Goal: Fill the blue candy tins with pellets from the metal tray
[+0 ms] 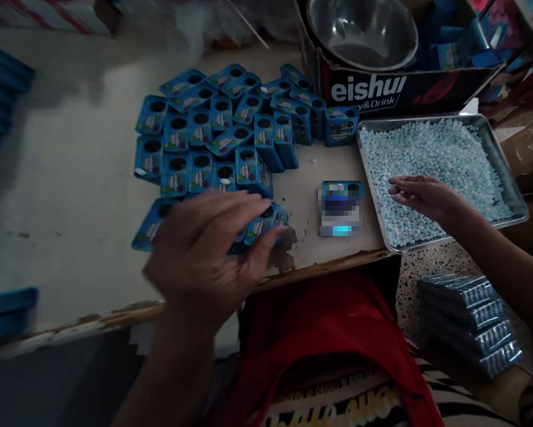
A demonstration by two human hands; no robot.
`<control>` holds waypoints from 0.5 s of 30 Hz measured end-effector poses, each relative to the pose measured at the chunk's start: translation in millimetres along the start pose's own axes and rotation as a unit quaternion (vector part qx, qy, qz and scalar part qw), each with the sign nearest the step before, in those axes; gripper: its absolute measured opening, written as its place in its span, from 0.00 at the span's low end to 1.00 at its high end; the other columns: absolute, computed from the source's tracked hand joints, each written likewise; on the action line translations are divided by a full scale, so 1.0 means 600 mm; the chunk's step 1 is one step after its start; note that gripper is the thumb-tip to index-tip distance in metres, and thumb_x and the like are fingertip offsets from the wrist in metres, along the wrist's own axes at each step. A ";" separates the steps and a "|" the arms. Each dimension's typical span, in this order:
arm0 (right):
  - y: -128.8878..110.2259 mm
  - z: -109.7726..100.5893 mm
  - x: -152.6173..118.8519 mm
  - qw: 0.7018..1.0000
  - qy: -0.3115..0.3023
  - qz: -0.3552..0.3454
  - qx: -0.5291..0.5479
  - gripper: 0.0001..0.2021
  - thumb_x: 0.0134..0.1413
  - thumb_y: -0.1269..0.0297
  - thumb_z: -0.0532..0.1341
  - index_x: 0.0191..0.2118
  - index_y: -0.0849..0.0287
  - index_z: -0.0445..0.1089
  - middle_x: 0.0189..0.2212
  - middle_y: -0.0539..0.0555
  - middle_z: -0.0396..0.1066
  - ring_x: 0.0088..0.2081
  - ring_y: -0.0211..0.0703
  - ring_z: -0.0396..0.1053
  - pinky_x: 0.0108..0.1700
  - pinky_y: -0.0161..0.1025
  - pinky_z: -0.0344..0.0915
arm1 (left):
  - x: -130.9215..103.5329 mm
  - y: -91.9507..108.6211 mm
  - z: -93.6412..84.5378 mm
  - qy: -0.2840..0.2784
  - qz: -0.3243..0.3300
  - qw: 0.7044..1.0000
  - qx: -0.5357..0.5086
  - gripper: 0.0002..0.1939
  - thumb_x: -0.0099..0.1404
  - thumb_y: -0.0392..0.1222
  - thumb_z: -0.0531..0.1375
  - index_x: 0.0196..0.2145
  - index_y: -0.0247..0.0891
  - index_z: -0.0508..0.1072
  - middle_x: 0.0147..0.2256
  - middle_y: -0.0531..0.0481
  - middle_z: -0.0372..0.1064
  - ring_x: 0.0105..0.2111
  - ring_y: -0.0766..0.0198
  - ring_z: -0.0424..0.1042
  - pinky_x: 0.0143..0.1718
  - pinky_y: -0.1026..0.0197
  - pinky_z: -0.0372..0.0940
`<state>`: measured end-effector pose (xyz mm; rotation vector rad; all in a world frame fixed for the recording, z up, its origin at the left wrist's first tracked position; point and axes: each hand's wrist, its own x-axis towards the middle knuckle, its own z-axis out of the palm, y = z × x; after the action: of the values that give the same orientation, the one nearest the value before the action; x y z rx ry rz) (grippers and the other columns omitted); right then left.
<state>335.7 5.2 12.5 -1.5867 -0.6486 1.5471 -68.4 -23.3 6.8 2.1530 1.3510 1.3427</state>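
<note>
My left hand [215, 243], slightly smeared by motion, hovers over the near part of a group of blue flip-top packs [175, 130]. Its fingers are bent, the thumb stands apart, and nothing shows between them; it hides several packs. A white candy [224, 181] lies on one pack just beyond it. At the right, my right hand [422, 196] is above a metal tray [522, 204] full of small pale blue and white candies [444, 154]. Its fingers are pressed together, with pale candy pieces showing at them. Between the hands sits a small pixelated device [340, 222] with a lit display.
Behind the tray stands a dark printed carton [409, 89] with a steel bowl [364, 35] on its edge. Blue stacks [2, 101] line the left side. Wrapped silver-blue packs [475, 320] are piled below the tray. The worn wooden table edge [324, 264] runs close to my body.
</note>
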 end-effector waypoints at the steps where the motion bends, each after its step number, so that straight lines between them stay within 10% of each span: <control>1: -0.006 0.004 -0.002 0.999 -0.020 -0.010 -0.026 0.06 0.59 0.71 0.76 0.40 0.65 0.83 0.33 0.57 0.82 0.28 0.33 0.74 0.29 0.27 0.75 | 0.002 0.011 0.018 0.003 0.031 0.999 0.010 0.22 0.63 0.42 0.79 0.54 0.48 0.85 0.51 0.50 0.85 0.54 0.51 0.83 0.65 0.48 0.75; 6: -0.057 0.035 -0.001 0.978 -0.102 -0.087 -0.163 0.10 0.59 0.63 0.80 0.37 0.62 0.82 0.26 0.53 0.79 0.21 0.29 0.64 0.18 0.28 0.58 | -0.010 0.038 0.062 -0.046 -0.044 0.995 -0.074 0.22 0.71 0.40 0.73 0.60 0.44 0.78 0.54 0.48 0.83 0.54 0.54 0.84 0.62 0.50 0.79; 15: -0.104 0.117 -0.002 0.924 -0.206 -0.111 -0.302 0.07 0.57 0.72 0.78 0.40 0.62 0.84 0.26 0.52 0.79 0.26 0.38 0.75 0.29 0.35 0.74 | 0.029 0.024 0.106 -0.066 -0.066 0.995 -0.042 0.07 0.76 0.41 0.67 0.51 0.45 0.80 0.47 0.48 0.81 0.51 0.53 0.82 0.58 0.50 0.77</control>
<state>277.9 51.3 69.9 -1.5336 -1.6091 1.6028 -6.6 -2.0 -8.5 2.0215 1.3342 1.1646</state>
